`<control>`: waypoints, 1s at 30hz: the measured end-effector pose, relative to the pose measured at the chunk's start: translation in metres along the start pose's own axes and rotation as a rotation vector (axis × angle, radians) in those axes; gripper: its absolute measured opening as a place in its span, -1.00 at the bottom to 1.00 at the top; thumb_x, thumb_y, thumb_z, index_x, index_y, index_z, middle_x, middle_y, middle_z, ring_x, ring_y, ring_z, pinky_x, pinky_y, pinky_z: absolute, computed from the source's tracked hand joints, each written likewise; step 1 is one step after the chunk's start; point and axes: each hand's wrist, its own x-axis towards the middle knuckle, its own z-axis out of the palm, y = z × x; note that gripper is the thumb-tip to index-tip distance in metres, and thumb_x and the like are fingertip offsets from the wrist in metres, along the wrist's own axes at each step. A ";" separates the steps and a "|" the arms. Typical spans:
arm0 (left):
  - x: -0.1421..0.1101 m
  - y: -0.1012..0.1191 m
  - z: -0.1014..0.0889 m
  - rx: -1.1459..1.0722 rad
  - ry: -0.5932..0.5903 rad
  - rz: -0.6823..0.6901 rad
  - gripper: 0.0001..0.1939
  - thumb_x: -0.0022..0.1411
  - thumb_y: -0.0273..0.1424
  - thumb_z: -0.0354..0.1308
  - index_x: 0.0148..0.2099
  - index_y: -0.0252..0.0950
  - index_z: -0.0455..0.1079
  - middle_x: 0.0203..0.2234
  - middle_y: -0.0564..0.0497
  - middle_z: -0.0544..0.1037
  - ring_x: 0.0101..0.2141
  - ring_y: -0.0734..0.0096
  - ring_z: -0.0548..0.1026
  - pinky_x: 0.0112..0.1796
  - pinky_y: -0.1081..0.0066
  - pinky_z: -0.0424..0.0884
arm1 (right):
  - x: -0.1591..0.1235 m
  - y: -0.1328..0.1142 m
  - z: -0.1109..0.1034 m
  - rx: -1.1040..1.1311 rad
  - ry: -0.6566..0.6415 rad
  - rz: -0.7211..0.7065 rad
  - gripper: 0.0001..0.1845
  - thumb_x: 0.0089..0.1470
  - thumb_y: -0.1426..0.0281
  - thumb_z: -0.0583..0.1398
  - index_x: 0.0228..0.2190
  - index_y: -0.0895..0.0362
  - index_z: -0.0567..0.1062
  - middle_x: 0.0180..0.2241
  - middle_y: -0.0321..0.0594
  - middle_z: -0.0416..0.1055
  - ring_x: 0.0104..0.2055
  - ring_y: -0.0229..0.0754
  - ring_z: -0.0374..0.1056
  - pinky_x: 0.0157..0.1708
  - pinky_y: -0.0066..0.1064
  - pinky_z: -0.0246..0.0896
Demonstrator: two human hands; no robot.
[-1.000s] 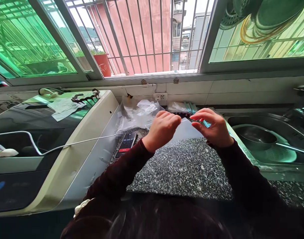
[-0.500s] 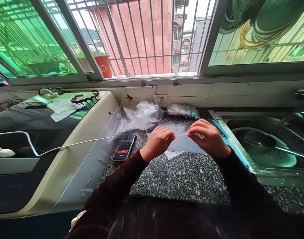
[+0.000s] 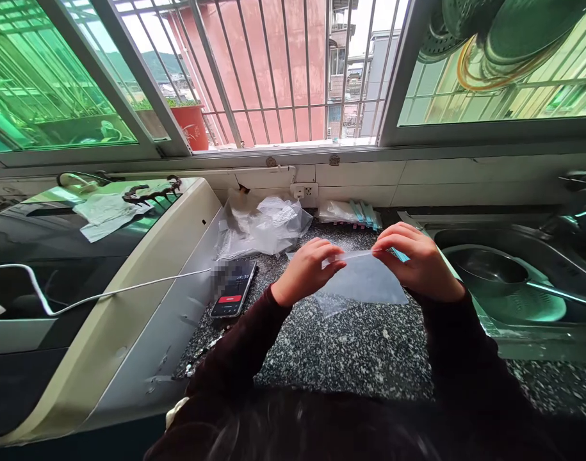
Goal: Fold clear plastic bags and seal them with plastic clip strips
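A translucent plastic bag (image 3: 369, 280) hangs just above the speckled counter, its top edge stretched between my two hands. My left hand (image 3: 306, 272) pinches that edge at its left end, thumb below and fingers above. At the other end my right hand (image 3: 417, 261) grips the edge between thumb and fingertips. Under the bag's lower left lies another clear plastic piece (image 3: 332, 305), partly covered. Behind my right hand a bit of a blue strip (image 3: 399, 255) shows; the hand and sleeve hide the rest.
Left of my hands lies a phone (image 3: 233, 291), beside a white appliance (image 3: 177, 275) with a cable across it. Crumpled plastic bags (image 3: 268, 224) and a packet with teal strips (image 3: 349, 213) sit by the wall. On the right, a sink (image 3: 504, 339) holds a pan (image 3: 489, 266).
My hands have tilted the bag so more of its face shows, and its top edge now looks taut. The right hand has shifted slightly right. The view has turned a little.
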 end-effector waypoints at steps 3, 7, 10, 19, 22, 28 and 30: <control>0.005 -0.001 0.002 -0.055 -0.001 -0.024 -0.83 0.18 -0.32 0.11 -0.36 -0.31 0.40 -0.52 0.03 0.45 -0.40 0.45 0.35 -0.32 0.41 0.32 | 0.000 0.004 -0.002 -0.022 0.007 0.022 -0.86 0.07 0.45 0.13 -0.51 0.09 0.40 -0.49 -0.24 0.37 -0.38 -0.22 0.26 -0.36 -0.33 0.23; 0.007 -0.003 0.002 -0.097 -0.018 -0.045 -0.82 0.18 -0.33 0.11 -0.41 -0.31 0.40 -0.53 0.03 0.43 -0.41 0.46 0.34 -0.33 0.42 0.31 | 0.000 0.009 -0.003 -0.035 0.023 0.045 -0.86 0.06 0.45 0.13 -0.52 0.09 0.40 -0.49 -0.24 0.37 -0.38 -0.21 0.25 -0.37 -0.33 0.22; 0.006 -0.006 0.000 -0.117 -0.025 -0.063 -0.83 0.18 -0.34 0.11 -0.41 -0.31 0.40 -0.52 0.03 0.42 -0.42 0.46 0.33 -0.34 0.43 0.31 | 0.000 0.013 -0.003 -0.034 0.040 0.057 -0.87 0.06 0.45 0.13 -0.52 0.09 0.39 -0.48 -0.24 0.36 -0.38 -0.21 0.26 -0.36 -0.33 0.23; -0.006 -0.005 -0.005 -0.024 -0.017 -0.033 -0.84 0.19 -0.41 0.09 -0.44 -0.32 0.36 -0.53 0.03 0.40 -0.42 0.45 0.29 -0.36 0.43 0.27 | 0.001 0.012 -0.001 0.005 -0.062 0.049 -0.91 0.05 0.44 0.16 -0.49 0.09 0.40 -0.46 -0.23 0.38 -0.37 -0.21 0.26 -0.34 -0.32 0.23; -0.007 -0.002 -0.008 -0.010 -0.037 -0.025 -0.84 0.20 -0.42 0.08 -0.43 -0.32 0.36 -0.53 0.03 0.41 -0.42 0.44 0.28 -0.37 0.43 0.27 | 0.002 0.010 0.002 0.023 -0.093 0.038 -0.90 0.05 0.44 0.15 -0.50 0.10 0.40 -0.47 -0.22 0.39 -0.38 -0.22 0.25 -0.35 -0.32 0.23; -0.007 0.000 -0.008 0.034 -0.049 -0.012 -0.82 0.21 -0.41 0.06 -0.44 -0.32 0.35 -0.52 0.02 0.40 -0.42 0.44 0.28 -0.37 0.43 0.27 | 0.005 0.005 0.003 0.034 -0.143 0.023 -0.87 0.06 0.44 0.14 -0.51 0.10 0.42 -0.49 -0.23 0.39 -0.38 -0.21 0.24 -0.36 -0.31 0.20; -0.007 0.000 -0.008 0.035 -0.044 -0.006 -0.82 0.21 -0.40 0.07 -0.44 -0.32 0.35 -0.51 0.02 0.40 -0.41 0.44 0.28 -0.36 0.42 0.28 | 0.005 0.003 0.003 0.047 -0.139 0.015 -0.87 0.05 0.44 0.15 -0.51 0.10 0.43 -0.51 -0.24 0.38 -0.39 -0.22 0.23 -0.37 -0.32 0.20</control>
